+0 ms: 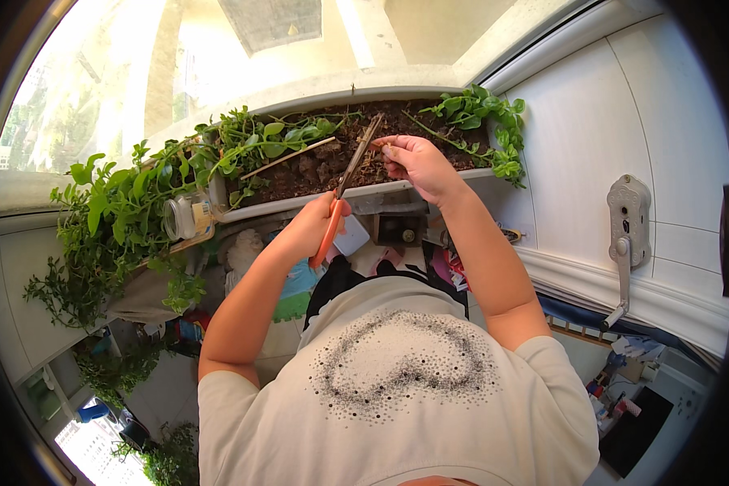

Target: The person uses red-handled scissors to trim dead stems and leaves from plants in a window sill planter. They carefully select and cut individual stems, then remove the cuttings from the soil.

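My left hand (317, 226) grips the orange handles of a pair of scissors (353, 163), whose blades point up over the soil (316, 167) of a long white planter (267, 209). Just right of the blades, my right hand (414, 163) pinches a small brownish bit of plant matter (384, 146) between thumb and fingers. Dry plant scraps lie on the soil below the blades. Green leafy stems (261, 136) trail over the planter's left part, and more green stems (483, 112) grow at its right end. A thin wooden stick (288, 158) lies across the soil to the left.
A clear jar (187, 217) lies on its side among dense plants (118, 212) at the left. Behind the planter is a bright window (291, 61). A tiled wall with a metal crank handle (626, 249) is at the right. Household items stand on the floor below.
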